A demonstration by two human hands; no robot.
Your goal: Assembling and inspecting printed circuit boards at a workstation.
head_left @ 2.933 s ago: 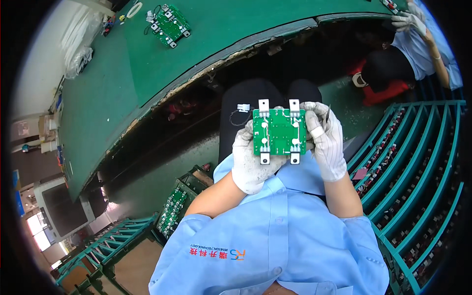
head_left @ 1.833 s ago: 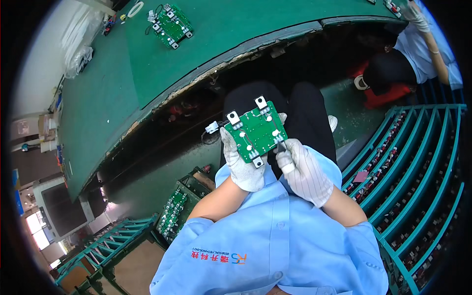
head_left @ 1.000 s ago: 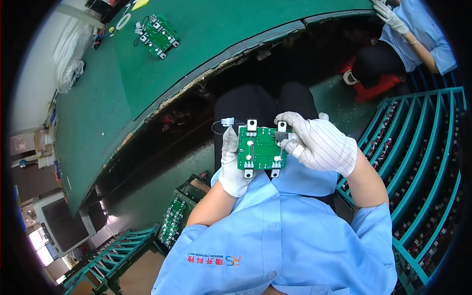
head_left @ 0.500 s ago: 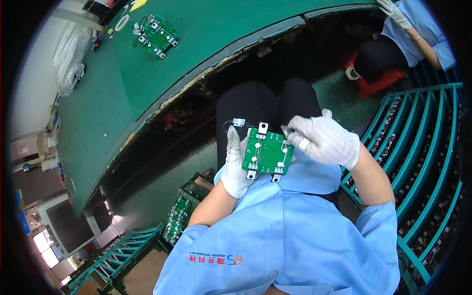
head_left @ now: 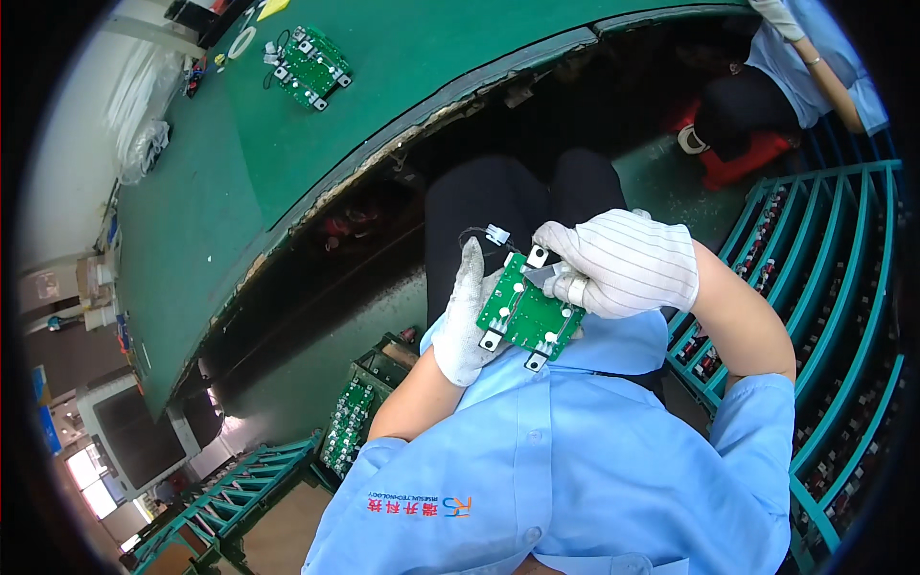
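A green circuit board (head_left: 530,316) with black-and-silver metal terminals and white blobs is held over my lap. My gloved left hand (head_left: 465,321) grips its left edge, thumb up along the side and the fingers hidden beneath. From the top of the board a dark wire with a white plug (head_left: 496,235) loops out. My gloved right hand (head_left: 623,264) is closed over the board's upper right, covering that corner. Between its thumb and fingers shows the flat grey blade of a small knife (head_left: 541,276), touching or just above the board near the top terminal; its handle is mostly hidden.
Another circuit board (head_left: 309,67) lies on the green worktable (head_left: 402,57) ahead. To the right stands a teal rack (head_left: 815,278) with parts in its slots. More boards (head_left: 347,426) sit at lower left, near another rack (head_left: 225,508). A co-worker (head_left: 815,67) sits at far right.
The board has turned clockwise in my left hand. My right hand has moved with the knife from the board's right corner in toward the top terminal. The white plug has shifted right.
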